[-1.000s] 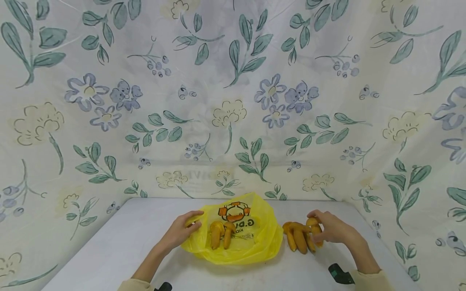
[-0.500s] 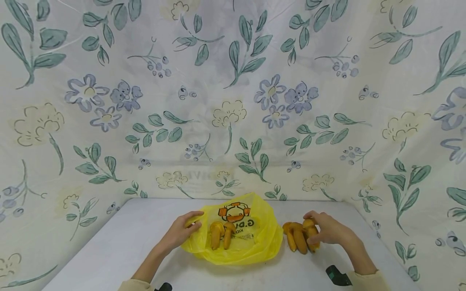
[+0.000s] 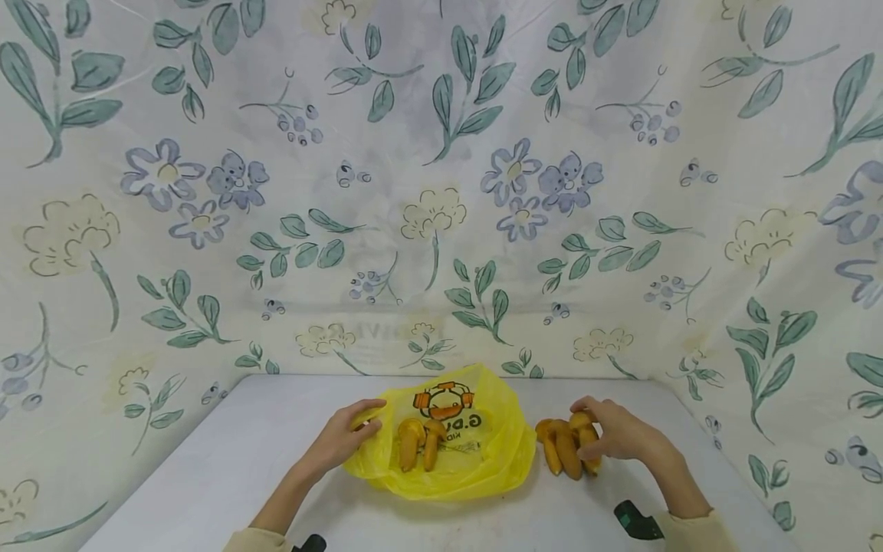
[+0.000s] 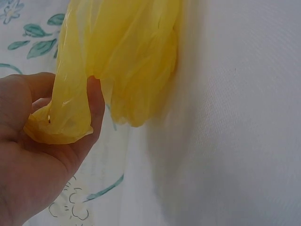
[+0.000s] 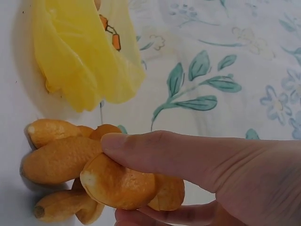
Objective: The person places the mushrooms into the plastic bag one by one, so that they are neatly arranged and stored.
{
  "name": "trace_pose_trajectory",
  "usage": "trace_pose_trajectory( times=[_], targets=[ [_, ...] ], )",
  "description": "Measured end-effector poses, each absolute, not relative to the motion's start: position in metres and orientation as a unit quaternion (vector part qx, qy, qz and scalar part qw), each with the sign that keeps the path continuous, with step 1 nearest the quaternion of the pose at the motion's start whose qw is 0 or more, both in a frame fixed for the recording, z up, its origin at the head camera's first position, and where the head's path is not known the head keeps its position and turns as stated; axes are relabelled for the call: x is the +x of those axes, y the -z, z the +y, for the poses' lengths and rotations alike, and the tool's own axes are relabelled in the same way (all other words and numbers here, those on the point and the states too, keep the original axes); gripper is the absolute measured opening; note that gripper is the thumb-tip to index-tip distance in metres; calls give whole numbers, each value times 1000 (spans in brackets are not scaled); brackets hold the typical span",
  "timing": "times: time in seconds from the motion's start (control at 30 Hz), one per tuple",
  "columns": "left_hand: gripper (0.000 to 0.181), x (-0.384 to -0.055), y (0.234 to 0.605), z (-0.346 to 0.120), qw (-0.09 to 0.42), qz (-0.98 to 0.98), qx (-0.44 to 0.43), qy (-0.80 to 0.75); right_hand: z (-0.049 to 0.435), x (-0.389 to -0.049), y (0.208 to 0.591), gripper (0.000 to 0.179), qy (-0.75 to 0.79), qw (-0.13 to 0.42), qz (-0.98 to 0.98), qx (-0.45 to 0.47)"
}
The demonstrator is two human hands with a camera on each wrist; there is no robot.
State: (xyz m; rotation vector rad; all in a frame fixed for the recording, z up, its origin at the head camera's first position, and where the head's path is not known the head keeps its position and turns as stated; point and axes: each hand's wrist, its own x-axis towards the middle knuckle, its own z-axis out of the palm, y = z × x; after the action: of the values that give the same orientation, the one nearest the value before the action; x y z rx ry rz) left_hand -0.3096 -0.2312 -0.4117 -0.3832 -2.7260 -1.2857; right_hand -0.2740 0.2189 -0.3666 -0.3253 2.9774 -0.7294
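By the left hand (image 3: 347, 437), a yellow bag (image 3: 507, 464) is gripped at its edge; by the right hand (image 3: 626, 435), one mushroom (image 5: 117, 184) is pinched beside other mushrooms (image 5: 61, 160).

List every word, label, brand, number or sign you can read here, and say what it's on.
"G.DU", mirrored, on the yellow bag; it runs toward the mushrooms, which may hide more letters.
"KID", mirrored, just below it on the bag.
A line of small print under that: too small to read.
Faint marks like letters low on the floral cloth: too blurred to read.
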Motion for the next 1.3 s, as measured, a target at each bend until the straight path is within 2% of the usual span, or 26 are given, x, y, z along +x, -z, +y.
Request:
trace_pose_trajectory(
  times=[1.3],
  targets=[
    [38,-309,411,-233,54,-901,-118,413,182,-280,356,61,264,37,956,-125]
  ],
)
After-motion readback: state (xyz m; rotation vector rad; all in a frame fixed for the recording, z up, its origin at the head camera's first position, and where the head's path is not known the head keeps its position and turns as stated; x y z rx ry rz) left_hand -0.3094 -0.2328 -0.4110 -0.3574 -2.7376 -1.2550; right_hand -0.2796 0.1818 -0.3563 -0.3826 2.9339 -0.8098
